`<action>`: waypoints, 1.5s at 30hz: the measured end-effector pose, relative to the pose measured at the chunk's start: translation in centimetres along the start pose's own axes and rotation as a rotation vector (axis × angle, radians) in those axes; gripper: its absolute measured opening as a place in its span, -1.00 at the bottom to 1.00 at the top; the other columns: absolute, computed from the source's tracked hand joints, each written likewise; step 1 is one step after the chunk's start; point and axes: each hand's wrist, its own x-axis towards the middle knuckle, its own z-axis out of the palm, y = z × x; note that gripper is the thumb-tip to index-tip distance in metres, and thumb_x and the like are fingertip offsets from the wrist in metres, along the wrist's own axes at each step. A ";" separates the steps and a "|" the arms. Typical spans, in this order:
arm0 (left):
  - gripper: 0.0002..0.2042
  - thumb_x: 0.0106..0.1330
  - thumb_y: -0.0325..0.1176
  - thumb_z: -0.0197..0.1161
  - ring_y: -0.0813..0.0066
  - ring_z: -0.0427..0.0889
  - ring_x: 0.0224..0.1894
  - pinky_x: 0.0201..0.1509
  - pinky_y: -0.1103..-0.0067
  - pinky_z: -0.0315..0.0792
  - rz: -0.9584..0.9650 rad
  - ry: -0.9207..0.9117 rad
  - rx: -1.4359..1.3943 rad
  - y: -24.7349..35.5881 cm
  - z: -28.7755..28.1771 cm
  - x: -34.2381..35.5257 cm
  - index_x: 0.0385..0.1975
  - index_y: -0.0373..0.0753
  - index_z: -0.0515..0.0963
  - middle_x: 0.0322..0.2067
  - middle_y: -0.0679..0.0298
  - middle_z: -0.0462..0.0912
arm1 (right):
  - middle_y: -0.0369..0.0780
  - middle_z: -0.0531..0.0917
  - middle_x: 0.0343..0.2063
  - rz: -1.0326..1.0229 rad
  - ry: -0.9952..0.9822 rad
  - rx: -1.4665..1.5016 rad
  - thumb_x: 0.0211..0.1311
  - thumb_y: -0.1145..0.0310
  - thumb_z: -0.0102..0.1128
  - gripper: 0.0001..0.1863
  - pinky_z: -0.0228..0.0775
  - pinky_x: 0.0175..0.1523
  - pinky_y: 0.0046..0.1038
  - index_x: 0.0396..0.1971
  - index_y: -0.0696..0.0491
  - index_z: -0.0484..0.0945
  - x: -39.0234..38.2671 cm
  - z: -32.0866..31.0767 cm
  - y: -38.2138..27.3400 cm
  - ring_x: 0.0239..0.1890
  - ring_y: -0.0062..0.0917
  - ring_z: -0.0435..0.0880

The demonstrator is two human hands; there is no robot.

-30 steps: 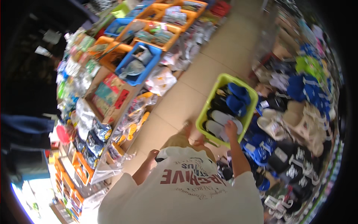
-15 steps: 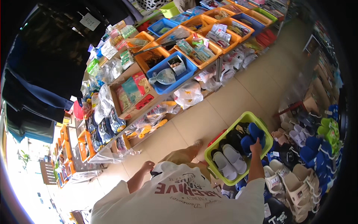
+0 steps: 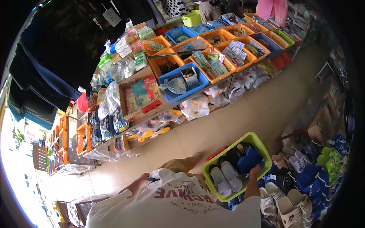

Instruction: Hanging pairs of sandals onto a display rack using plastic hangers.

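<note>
A lime-green basket (image 3: 265,149) at the lower right holds a pair of grey slippers (image 3: 226,178), dark footwear (image 3: 236,152) and a pair of blue slippers (image 3: 249,160). My right hand (image 3: 256,170) reaches over the basket's near right side, its fingers closed at the blue slippers and partly hidden by them. Only a sliver of my left hand (image 3: 143,177) shows, low beside my white shirt and away from the goods. Its fingers are hidden.
Slippers and sandals (image 3: 292,205) lie in rows right of the basket. A long display table (image 3: 167,104) with orange and blue trays runs diagonally across the far side, bagged goods beneath it. Dark clothes (image 3: 49,60) hang at upper left. Another person's legs (image 3: 210,12) appear at the back.
The view has turned, so the basket sits lower and slightly left. My right hand stays at the blue slippers, which now lie closer together. My left hand has dropped mostly out of sight.
</note>
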 end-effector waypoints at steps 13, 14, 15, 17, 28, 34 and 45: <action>-0.74 0.32 -0.15 0.23 0.43 0.74 -0.36 -0.21 0.48 0.59 0.648 0.138 0.189 27.3 6.5 -1.0 -0.14 -0.15 0.65 -0.33 0.17 0.74 | 0.02 0.67 -0.40 -0.119 0.463 0.544 0.01 0.40 0.25 -0.65 0.47 -0.22 -0.22 -0.15 0.21 0.64 -10.4 -10.3 -1.4 -0.38 -0.15 0.65; -0.74 0.34 -0.14 0.23 0.43 0.73 -0.37 -0.20 0.48 0.58 0.691 0.094 0.166 29.1 8.4 -1.7 -0.14 -0.15 0.64 -0.35 0.20 0.74 | 0.02 0.67 -0.40 -0.120 0.463 0.545 0.01 0.40 0.25 -0.65 0.47 -0.22 -0.22 -0.15 0.21 0.64 -11.4 -10.9 -2.9 -0.38 -0.15 0.65; -0.75 0.35 -0.17 0.23 0.45 0.73 -0.35 -0.19 0.50 0.58 0.757 -0.014 0.054 30.1 10.3 -1.2 -0.11 -0.16 0.63 -0.36 0.21 0.73 | -0.01 0.67 -0.41 -0.147 0.447 0.626 0.01 0.40 0.25 -0.65 0.47 -0.22 -0.22 -0.15 0.19 0.64 -12.8 -12.2 -5.3 -0.39 -0.17 0.65; -0.67 0.35 -0.22 0.28 0.44 0.72 -0.31 -0.15 0.51 0.58 0.857 -0.114 0.107 35.3 14.8 -6.8 0.06 -0.15 0.52 -0.38 0.21 0.72 | -0.06 0.67 -0.42 -0.156 0.441 0.719 0.01 0.40 0.24 -0.69 0.47 -0.23 -0.28 -0.20 0.15 0.66 -15.7 -12.7 -7.6 -0.41 -0.26 0.65; -0.31 0.35 -0.25 0.31 0.34 0.60 0.03 0.04 0.47 0.55 1.135 -0.843 -0.016 39.3 21.9 -20.0 0.42 -0.17 0.13 0.16 -0.04 0.43 | -0.07 0.64 -0.46 -0.274 0.227 0.909 -0.04 0.48 0.29 -0.78 0.48 -0.29 -0.38 -0.32 0.15 0.64 -25.5 -18.8 -13.2 -0.46 -0.30 0.65; -0.21 0.27 -0.20 0.38 0.21 0.62 0.03 0.11 0.39 0.52 0.922 -0.675 0.154 39.4 21.3 -23.0 0.43 -0.11 0.05 0.04 -0.08 0.53 | -0.05 0.63 -0.49 -0.377 0.290 0.662 -0.06 0.43 0.27 -0.80 0.46 -0.26 -0.26 -0.37 0.14 0.63 -27.6 -20.5 -14.0 -0.41 -0.16 0.64; -0.43 0.28 -0.14 0.33 0.21 0.57 0.08 0.06 0.25 0.55 0.118 -0.886 -0.228 38.8 20.5 -18.9 0.23 -0.19 0.31 0.06 0.10 0.54 | -0.09 0.62 -0.47 -0.248 0.251 0.535 -0.04 0.37 0.25 -0.77 0.48 -0.25 -0.24 -0.33 0.09 0.66 -31.1 -19.3 -15.5 -0.40 -0.17 0.64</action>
